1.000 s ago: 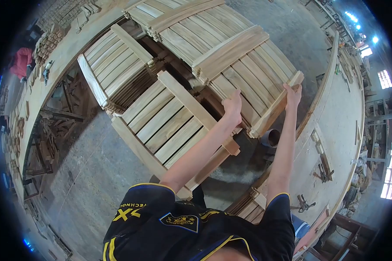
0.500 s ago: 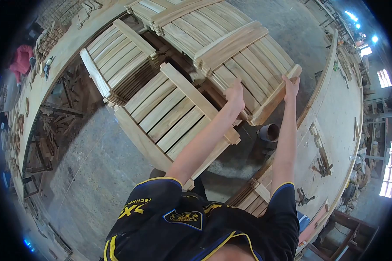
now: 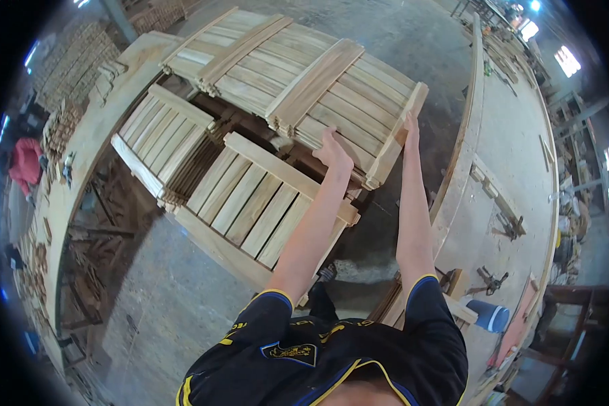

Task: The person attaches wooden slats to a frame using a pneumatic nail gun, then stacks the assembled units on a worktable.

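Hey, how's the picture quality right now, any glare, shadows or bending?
Head view: fisheye distortion bows the right-hand workbench, corners black; head view: glare whites out the window at upper right; head view: shadow darkens the floor beneath the left-hand table; head view: slatted panels look reasonably sharp.

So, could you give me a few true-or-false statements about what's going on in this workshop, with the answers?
1. The right hand is at the end board of the large stack. True.
2. That stack is made of metal sheets. False: it is made of pale wooden slats and boards.
3. The left hand hangs down by the body. False: it is stretched forward to the near side of the large stack.
4. A blue container shows to the right of the dark shirt. True.
5. Someone in red is near the picture's right edge. False: the person in red is near the left edge.
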Motion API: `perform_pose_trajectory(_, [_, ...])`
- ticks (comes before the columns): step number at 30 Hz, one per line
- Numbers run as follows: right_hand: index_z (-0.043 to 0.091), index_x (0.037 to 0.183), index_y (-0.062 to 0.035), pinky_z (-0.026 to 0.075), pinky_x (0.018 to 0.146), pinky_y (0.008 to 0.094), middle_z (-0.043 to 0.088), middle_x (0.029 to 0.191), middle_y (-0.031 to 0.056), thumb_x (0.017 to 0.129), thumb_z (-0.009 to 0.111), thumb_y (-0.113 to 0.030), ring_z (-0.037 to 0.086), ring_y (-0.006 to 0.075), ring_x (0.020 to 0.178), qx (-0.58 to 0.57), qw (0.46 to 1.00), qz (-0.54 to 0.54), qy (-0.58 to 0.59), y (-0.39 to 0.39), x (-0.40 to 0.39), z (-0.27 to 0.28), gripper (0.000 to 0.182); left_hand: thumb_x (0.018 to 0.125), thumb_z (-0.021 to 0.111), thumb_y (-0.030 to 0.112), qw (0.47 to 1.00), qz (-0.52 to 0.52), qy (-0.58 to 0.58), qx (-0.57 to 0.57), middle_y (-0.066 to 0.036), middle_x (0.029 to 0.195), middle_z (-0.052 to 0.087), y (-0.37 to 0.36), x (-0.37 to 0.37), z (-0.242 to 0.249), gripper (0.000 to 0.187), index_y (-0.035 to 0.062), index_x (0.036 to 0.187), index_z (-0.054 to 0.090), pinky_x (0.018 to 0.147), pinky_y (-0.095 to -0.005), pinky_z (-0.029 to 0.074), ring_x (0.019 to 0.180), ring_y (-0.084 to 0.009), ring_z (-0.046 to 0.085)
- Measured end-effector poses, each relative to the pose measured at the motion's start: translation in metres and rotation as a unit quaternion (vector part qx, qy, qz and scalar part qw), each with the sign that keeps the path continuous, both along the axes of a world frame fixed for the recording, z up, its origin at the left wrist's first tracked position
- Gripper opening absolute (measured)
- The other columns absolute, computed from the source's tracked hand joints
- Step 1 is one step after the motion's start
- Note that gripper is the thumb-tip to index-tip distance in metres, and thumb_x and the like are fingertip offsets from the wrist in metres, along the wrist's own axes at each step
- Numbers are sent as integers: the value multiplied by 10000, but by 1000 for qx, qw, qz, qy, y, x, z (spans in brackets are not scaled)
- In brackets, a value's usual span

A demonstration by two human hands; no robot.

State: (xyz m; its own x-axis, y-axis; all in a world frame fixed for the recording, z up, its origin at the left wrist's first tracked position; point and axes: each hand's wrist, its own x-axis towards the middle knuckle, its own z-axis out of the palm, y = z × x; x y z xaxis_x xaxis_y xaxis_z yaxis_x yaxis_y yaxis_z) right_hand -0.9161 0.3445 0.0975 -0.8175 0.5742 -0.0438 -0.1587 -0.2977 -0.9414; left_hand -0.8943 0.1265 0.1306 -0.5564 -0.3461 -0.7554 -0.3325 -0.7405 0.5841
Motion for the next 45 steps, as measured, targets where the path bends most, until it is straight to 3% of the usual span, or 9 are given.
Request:
perform_pose_trajectory(6, [302, 1377, -58, 373, 950, 402, 403, 1322, 122, 817, 607, -460, 431, 250, 1173, 26, 1000, -2, -16, -10, 11, 9, 754, 638, 683, 268, 998, -33, 26, 43, -97, 888, 563, -9, 11, 27, 374, -1, 879, 585, 693, -412, 450, 804, -248, 535])
perform_pose_trajectory(12, [281, 1411, -122, 342, 991, 473, 342, 1398, 140, 828, 597, -480, 363, 287, 1264, -18, 992, -13, -122, -2, 65, 51, 753, 656, 667, 283, 995, -62, 49, 64, -155, 1041, 554, -13, 13, 28, 537, -16, 1060, 478, 764, -427, 463, 894, -290, 542])
perform_pose_trajectory(20, [357, 1374, -61, 348, 1016, 423, 435, 1367, 159, 950, 408, -372, 453, 307, 1236, 31, 995, -90, -4, -39, 364, 146, 528, 655, 683, 305, 990, -137, 19, 25, -207, 1131, 537, -26, 44, 49, 736, -72, 1208, 376, 854, -451, 455, 1004, -330, 534])
perform_pose_trajectory(25, [525, 1213, -79, 420, 853, 355, 602, 1142, 72, 900, 493, -380, 570, 219, 1036, 30, 896, -426, -126, -173, 617, 130, 435, 785, 584, 218, 813, -512, 276, 23, -108, 969, 621, -78, 193, 44, 237, 33, 929, 618, 696, -340, 467, 836, -188, 577])
perform_pose_trajectory(29, [583, 1092, -81, 444, 768, 326, 640, 1032, 63, 870, 539, -353, 601, 187, 911, -65, 750, -602, -266, -295, 718, 115, 354, 854, 531, 185, 601, -781, 67, 156, -78, 893, 649, -125, 317, 29, 172, 62, 967, 572, 628, -286, 483, 767, -170, 623])
perform_pose_trajectory(32, [597, 1051, -74, 452, 722, 321, 646, 1005, 70, 854, 569, -315, 609, 173, 853, -71, 728, -596, -330, -306, 727, 113, 313, 820, 582, 295, 597, -798, 1, 82, -67, 938, 627, -127, 377, -22, 283, 90, 1012, 550, 596, -272, 485, 743, -154, 616])
perform_pose_trajectory(37, [611, 1042, -62, 450, 715, 309, 646, 1006, 76, 843, 595, -283, 602, 142, 858, 0, 790, -516, -331, -225, 724, 105, 298, 850, 480, 438, 646, -758, 47, -77, -78, 1072, 592, -70, 410, -83, 451, 66, 1098, 540, 784, -380, 449, 956, -199, 573])
perform_pose_trajectory(42, [599, 1145, -82, 419, 782, 322, 614, 1058, 70, 835, 590, -431, 563, 188, 934, 273, 732, -397, -481, -57, 739, 53, 468, 864, 394, 466, 716, -696, -42, 11, -156, 1253, 515, 4, 407, -123, 630, -22, 1258, 449, 903, -404, 415, 1130, -258, 508])
perform_pose_trajectory(45, [562, 1218, -81, 403, 859, 336, 590, 1131, 85, 858, 515, -532, 547, 218, 1001, 217, 778, -328, -490, 63, 781, -12, 578, 889, 341, 457, 740, -661, -56, 110, -176, 1290, 502, 57, 411, -201, 643, -34, 1296, 429, 930, -412, 410, 1162, -276, 501])
